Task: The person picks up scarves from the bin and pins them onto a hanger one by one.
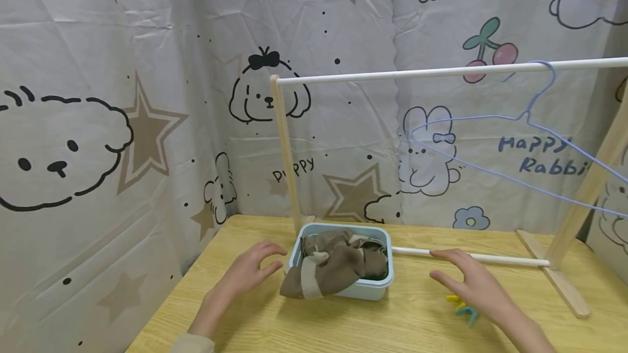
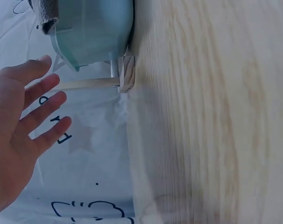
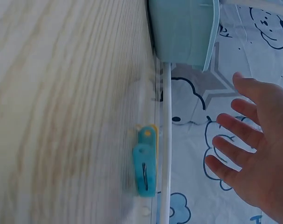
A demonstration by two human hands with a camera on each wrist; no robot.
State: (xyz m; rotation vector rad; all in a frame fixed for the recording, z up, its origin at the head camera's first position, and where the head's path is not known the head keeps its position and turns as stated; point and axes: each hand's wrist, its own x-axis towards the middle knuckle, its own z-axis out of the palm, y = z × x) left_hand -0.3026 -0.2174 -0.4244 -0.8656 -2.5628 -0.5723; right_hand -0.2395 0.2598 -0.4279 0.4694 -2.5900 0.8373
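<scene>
A light blue plastic basin [image 1: 365,290] stands on the table, heaped with a brown and beige garment [image 1: 338,266] that drapes over its front left rim. To the left of the basin my left hand [image 1: 249,268] hovers with loosely bent, spread fingers and nothing in them. In the left wrist view the left hand [image 2: 24,112] is apart from the basin [image 2: 94,32]. My right hand [image 1: 478,285] is held over the table to the right, also holding nothing. Beneath it lie a teal clothespin [image 3: 145,170] and a yellow clothespin [image 1: 455,299].
A wooden rack with a white top rail [image 1: 363,77] spans the table. From the rail hangs a blue wire hanger [image 1: 527,116] at the right. The lower white rod [image 1: 510,259] runs behind the basin to the wooden foot [image 1: 559,282]. Printed curtains surround the table.
</scene>
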